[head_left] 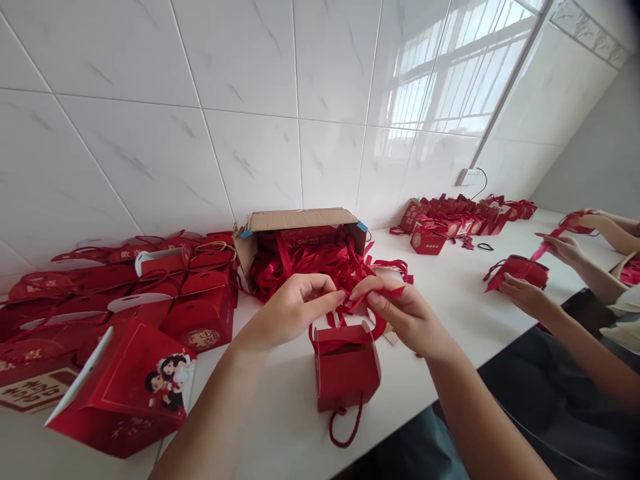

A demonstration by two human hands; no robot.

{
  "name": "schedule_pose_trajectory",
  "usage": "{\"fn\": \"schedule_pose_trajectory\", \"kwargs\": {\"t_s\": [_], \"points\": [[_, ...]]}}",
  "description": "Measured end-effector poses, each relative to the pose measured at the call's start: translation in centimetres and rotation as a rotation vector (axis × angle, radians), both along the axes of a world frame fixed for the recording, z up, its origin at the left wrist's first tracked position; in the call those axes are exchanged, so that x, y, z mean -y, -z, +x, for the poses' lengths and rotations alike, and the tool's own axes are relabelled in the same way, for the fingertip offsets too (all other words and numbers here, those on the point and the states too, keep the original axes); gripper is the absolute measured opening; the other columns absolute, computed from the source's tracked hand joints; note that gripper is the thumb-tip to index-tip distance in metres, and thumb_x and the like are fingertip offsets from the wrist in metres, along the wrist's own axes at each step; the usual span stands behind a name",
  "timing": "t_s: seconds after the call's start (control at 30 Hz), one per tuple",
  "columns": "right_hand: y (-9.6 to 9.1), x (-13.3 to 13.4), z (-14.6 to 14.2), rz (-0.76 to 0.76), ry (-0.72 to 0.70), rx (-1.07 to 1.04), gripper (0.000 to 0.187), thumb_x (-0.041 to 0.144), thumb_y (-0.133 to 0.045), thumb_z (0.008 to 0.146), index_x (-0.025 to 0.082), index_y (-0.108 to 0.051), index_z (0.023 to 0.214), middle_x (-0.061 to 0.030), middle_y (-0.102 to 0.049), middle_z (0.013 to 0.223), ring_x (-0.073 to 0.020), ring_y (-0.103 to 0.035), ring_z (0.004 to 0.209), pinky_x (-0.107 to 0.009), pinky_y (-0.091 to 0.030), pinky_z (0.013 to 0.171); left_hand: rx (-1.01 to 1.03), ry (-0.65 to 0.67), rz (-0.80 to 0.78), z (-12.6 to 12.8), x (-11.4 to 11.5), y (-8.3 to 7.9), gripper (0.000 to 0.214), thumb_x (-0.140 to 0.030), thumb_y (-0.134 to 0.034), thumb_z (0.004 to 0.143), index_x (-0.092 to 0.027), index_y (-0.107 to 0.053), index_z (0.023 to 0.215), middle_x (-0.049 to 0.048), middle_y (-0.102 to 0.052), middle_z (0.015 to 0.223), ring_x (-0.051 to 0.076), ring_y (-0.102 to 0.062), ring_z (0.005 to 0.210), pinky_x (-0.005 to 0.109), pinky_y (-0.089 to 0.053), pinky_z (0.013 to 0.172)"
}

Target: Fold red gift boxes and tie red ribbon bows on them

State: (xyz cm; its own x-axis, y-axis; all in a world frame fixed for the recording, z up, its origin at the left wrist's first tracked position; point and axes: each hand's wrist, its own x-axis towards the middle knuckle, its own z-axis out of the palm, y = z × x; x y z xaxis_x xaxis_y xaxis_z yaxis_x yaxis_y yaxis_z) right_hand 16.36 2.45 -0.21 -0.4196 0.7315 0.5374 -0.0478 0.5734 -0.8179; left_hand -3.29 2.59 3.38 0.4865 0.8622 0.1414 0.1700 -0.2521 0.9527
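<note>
A small red gift box (347, 373) stands on the table in front of me, with a dark red cord handle (346, 441) hanging from its near side. Above it, my left hand (305, 307) and my right hand (395, 310) meet, thumbs and fingers pinched on a red ribbon (370, 288). The ribbon runs down at the right towards the box. Just behind my hands, a cardboard carton (303, 217) lies with its open side towards me, and loose red ribbons (310, 263) spill out of it.
Many red gift boxes (200, 310) crowd the left side, one tilted box (130, 393) nearest me. More boxes (450, 220) stand along the tiled wall at right. At far right, other people's hands (530, 297) work on a red box (523, 270). A black loop (485, 247) lies nearby.
</note>
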Motion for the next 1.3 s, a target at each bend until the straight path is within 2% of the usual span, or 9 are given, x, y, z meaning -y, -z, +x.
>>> {"fn": "schedule_pose_trajectory", "kwargs": {"t_s": [0.2,0.43,0.6,0.7,0.8,0.9,1.0,1.17,1.3], "points": [[-0.9,0.5,1.2,0.627,0.158,0.447,0.03,0.006,-0.04,0.094,0.021,-0.062,0.107,-0.0079,-0.067,0.106,-0.021,-0.055,0.104,-0.04,-0.049,0.091,-0.019,0.071,-0.125,0.1,-0.3,0.4,0.029,-0.036,-0.06,0.084,-0.016,-0.054,0.065,-0.0041,-0.048,0.061,0.009,-0.04,0.059,0.023,-0.031,0.056],[-0.5,0.1,0.8,0.773,0.261,0.479,0.027,0.003,-0.045,0.091,0.017,-0.061,0.107,-0.0099,-0.068,0.104,-0.0238,-0.054,0.106,-0.041,-0.051,0.09,0.049,0.136,-0.161,-0.2,-0.5,0.6,0.033,-0.04,-0.056,0.086,-0.016,-0.053,0.063,-0.0032,-0.043,0.064,0.011,-0.039,0.062,0.025,-0.034,0.062],[0.8,0.3,1.0,0.563,0.262,0.23,0.031,0.006,-0.046,0.092,0.022,-0.063,0.112,-0.0102,-0.061,0.122,-0.0233,-0.054,0.116,-0.044,-0.048,0.098,-0.116,0.076,0.068,-0.6,1.2,-0.7,0.037,-0.044,-0.047,0.092,-0.018,-0.06,0.069,-0.0007,-0.055,0.07,0.014,-0.05,0.068,0.026,-0.04,0.064],[1.8,1.1,1.0,0.293,0.353,0.025,0.028,0.015,-0.047,0.094,0.026,-0.068,0.109,-0.007,-0.063,0.122,-0.0222,-0.057,0.115,-0.039,-0.05,0.095,-0.29,-0.177,0.385,-1.1,2.4,-1.2,0.024,-0.037,-0.053,0.091,-0.022,-0.069,0.083,0.0001,-0.069,0.089,0.017,-0.059,0.088,0.029,-0.043,0.084],[2.9,1.7,1.5,0.037,0.48,-0.095,0.022,0.028,-0.051,0.094,0.026,-0.071,0.102,-0.0059,-0.068,0.109,-0.0213,-0.064,0.099,-0.032,-0.056,0.075,-0.501,-0.407,0.626,-2.3,3.0,-1.2,0.019,-0.036,-0.061,0.085,-0.024,-0.071,0.074,-0.0016,-0.071,0.078,0.018,-0.06,0.08,0.032,-0.04,0.088],[4.5,2.1,3.1,-0.128,0.535,-0.075,0.024,0.038,-0.054,0.091,0.021,-0.071,0.092,-0.0047,-0.068,0.088,-0.0168,-0.062,0.07,-0.027,-0.05,0.055,-0.681,-0.465,0.555,-4.1,3.3,-0.6,0.021,-0.038,-0.062,0.08,-0.024,-0.069,0.066,-0.0005,-0.069,0.071,0.019,-0.059,0.074,0.029,-0.043,0.073],[6.7,2.4,5.4,-0.194,0.586,0.064,0.031,0.045,-0.055,0.089,0.019,-0.067,0.078,-0.0016,-0.06,0.067,-0.0143,-0.052,0.056,-0.026,-0.043,0.051,-0.882,-0.495,0.427,-6.0,3.7,1.0,0.023,-0.035,-0.056,0.08,-0.024,-0.066,0.063,0.0016,-0.067,0.07,0.022,-0.059,0.074,0.028,-0.041,0.064],[10.7,3.2,8.0,-0.274,0.617,0.356,0.043,0.054,-0.049,0.088,0.018,-0.063,0.067,-0.0045,-0.064,0.065,-0.0198,-0.057,0.063,-0.029,-0.042,0.057,-1.029,-0.364,0.211,-7.2,4.4,5.2,0.023,-0.02,-0.05,0.076,-0.021,-0.058,0.054,0.0026,-0.063,0.062,0.021,-0.057,0.065,0.029,-0.037,0.061],[11.8,3.8,8.2,-0.36,0.605,0.384,0.044,0.055,-0.046,0.087,0.018,-0.064,0.071,-0.0058,-0.068,0.069,-0.0229,-0.062,0.069,-0.031,-0.046,0.063,-0.979,-0.365,0.115,-6.8,4.4,7.1,0.024,-0.02,-0.046,0.08,-0.021,-0.055,0.058,0.0032,-0.064,0.064,0.019,-0.056,0.061,0.027,-0.037,0.058]]}}
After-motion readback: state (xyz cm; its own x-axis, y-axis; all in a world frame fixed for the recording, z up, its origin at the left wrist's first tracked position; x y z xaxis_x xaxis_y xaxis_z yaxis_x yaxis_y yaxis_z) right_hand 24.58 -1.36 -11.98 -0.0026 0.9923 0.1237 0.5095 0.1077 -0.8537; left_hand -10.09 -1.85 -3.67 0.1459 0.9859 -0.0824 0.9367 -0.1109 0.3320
